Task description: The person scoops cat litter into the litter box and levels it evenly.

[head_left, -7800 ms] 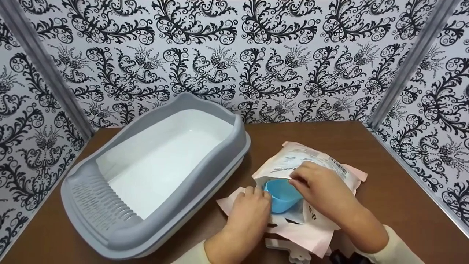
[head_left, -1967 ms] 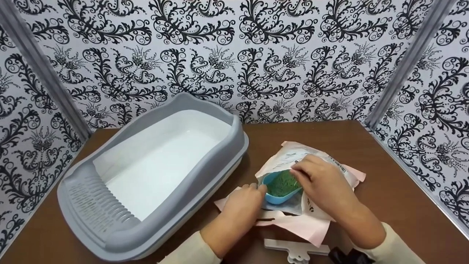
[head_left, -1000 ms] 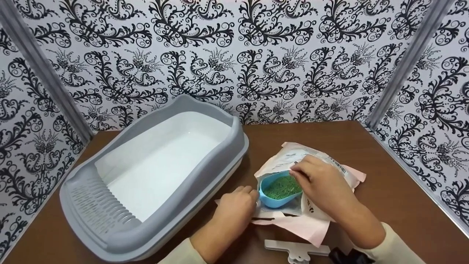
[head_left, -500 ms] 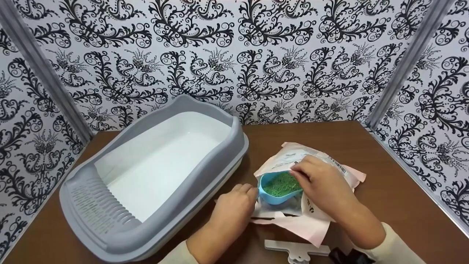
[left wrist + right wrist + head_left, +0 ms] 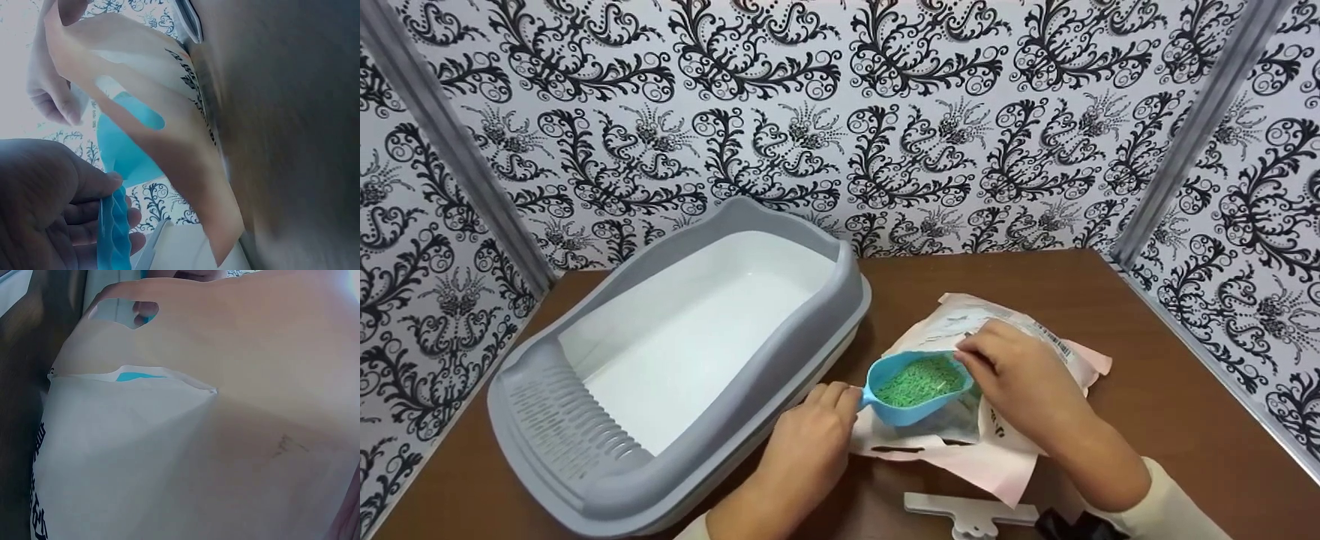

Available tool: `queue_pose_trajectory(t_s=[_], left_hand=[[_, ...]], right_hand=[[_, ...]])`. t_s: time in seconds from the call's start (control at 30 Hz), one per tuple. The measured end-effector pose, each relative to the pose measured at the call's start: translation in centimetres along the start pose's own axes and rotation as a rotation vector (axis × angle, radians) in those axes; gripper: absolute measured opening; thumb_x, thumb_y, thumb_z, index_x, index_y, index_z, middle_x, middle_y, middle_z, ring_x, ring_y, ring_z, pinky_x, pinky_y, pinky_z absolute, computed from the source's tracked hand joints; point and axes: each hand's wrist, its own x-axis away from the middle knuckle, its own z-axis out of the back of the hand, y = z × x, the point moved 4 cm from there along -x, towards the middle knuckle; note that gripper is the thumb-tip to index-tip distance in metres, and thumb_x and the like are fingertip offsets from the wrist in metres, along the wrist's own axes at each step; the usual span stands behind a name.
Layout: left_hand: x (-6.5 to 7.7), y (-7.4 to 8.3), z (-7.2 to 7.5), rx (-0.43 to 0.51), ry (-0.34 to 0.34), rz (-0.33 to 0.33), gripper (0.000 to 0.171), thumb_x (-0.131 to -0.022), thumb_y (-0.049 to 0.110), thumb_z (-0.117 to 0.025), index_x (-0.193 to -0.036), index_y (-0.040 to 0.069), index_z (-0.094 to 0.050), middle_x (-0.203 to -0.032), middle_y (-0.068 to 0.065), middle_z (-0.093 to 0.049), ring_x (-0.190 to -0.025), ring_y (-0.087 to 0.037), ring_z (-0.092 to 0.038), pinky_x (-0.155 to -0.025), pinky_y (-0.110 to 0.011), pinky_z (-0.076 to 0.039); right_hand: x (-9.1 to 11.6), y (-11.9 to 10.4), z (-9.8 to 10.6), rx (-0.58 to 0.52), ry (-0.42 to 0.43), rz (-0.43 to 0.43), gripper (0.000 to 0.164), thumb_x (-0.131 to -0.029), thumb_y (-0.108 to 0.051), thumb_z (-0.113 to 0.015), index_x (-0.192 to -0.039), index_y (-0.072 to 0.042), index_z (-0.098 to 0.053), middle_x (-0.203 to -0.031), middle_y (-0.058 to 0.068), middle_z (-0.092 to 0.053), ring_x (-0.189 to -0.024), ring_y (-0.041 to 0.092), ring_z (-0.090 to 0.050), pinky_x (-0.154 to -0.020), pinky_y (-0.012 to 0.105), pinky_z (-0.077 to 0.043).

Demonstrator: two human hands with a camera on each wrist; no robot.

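My left hand (image 5: 808, 435) grips the ridged handle (image 5: 114, 230) of a blue scoop (image 5: 901, 417), thumb along its top. Green granules (image 5: 919, 382) fill much of the scoop's bowl, which is held level at the mouth of a pink and white bag (image 5: 1012, 469). The bag lies on its side with its torn mouth facing left. With bent fingers my right hand (image 5: 1027, 375) pinches the upper edge of that mouth and holds it raised. In the right wrist view the bag's side (image 5: 152, 84) fills most of the picture, and the right fingers are hidden.
A large litter box (image 5: 791, 356) with a grey rim and white inside stands left of the bag. Near the front edge of the brown table (image 5: 1170, 420) lie a white clip (image 5: 971, 511) and a black object (image 5: 1080, 525). Patterned walls enclose the back and sides.
The scoop, with no granules visible in it at first, now carries green granules. My left hand has drawn it leftward and partly out of the bag's mouth. My right hand stays on the bag's edge.
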Motion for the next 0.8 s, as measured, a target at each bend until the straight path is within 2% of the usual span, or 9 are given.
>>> queue_pose_trajectory(t_s=[0.27,0.37,0.63,0.8], left_hand=[[0.5,-0.5,1.1,0.009,-0.004,0.020,0.032,-0.074,-0.008,-0.061,-0.101,0.010,-0.058,-0.095,0.000,-0.058,-0.090,-0.015,-0.059,-0.059,-0.027,-0.055],[0.7,-0.7,1.5,0.015,-0.003,0.023,0.031,-0.076,-0.006,-0.063,-0.103,0.009,-0.056,-0.096,-0.001,-0.057,-0.091,-0.015,-0.059,-0.058,-0.027,-0.054],[1.8,-1.3,2.5,0.023,-0.053,0.064,0.032,-0.078,-0.002,-0.066,-0.106,0.009,-0.054,-0.100,-0.002,-0.057,-0.090,-0.016,-0.057,-0.054,-0.027,-0.053],[2.4,-1.9,3.4,0.023,-0.056,0.072,0.032,-0.081,-0.003,-0.064,-0.109,0.009,-0.053,-0.106,-0.004,-0.057,-0.094,-0.016,-0.057,-0.059,-0.028,-0.054]], right_hand=[[0.0,-0.1,-0.1,0.003,0.017,0.012,0.007,-0.080,-0.013,-0.076,-0.084,-0.017,-0.072,-0.081,-0.010,-0.061,-0.073,0.002,-0.058,-0.066,0.024,-0.051],[0.0,0.0,-0.1,-0.002,0.018,0.010,0.008,-0.080,-0.012,-0.076,-0.084,-0.017,-0.071,-0.081,-0.010,-0.061,-0.074,0.002,-0.058,-0.066,0.024,-0.051],[0.0,0.0,-0.1,0.005,0.017,-0.014,0.008,-0.079,-0.013,-0.077,-0.085,-0.016,-0.073,-0.081,-0.010,-0.062,-0.073,0.003,-0.059,-0.066,0.024,-0.052],[0.1,0.0,-0.2,0.000,0.002,-0.027,0.007,-0.080,-0.014,-0.077,-0.085,-0.016,-0.073,-0.081,-0.010,-0.062,-0.073,0.003,-0.059,-0.065,0.024,-0.052]])
